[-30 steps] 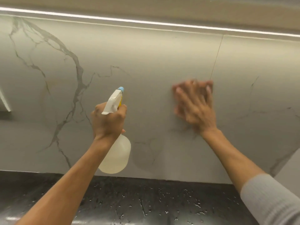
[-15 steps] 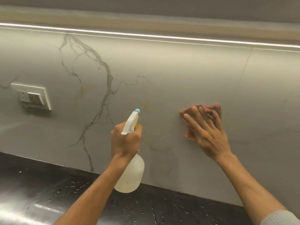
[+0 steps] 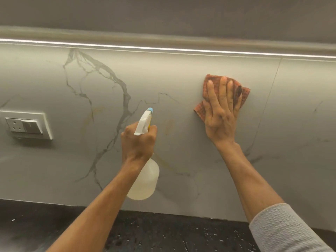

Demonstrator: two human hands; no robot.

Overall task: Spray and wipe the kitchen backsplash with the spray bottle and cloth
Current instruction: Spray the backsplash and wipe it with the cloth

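Mid-wipe: flat right hand [image 3: 221,120] presses orange checked cloth [image 3: 245,94] on grey marble backsplash [image 3: 181,79]. Left hand [image 3: 138,142] grips translucent white spray bottle [image 3: 145,180]. Yellowish marks [image 3: 169,124] left of the cloth look unwiped.

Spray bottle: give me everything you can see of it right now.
The spray bottle has a rounded translucent body that looks like plastic, a white trigger head and a light blue nozzle tip. The left hand grips its neck, holding it roughly upright in the air, nozzle aimed at the backsplash. Fill level unclear.
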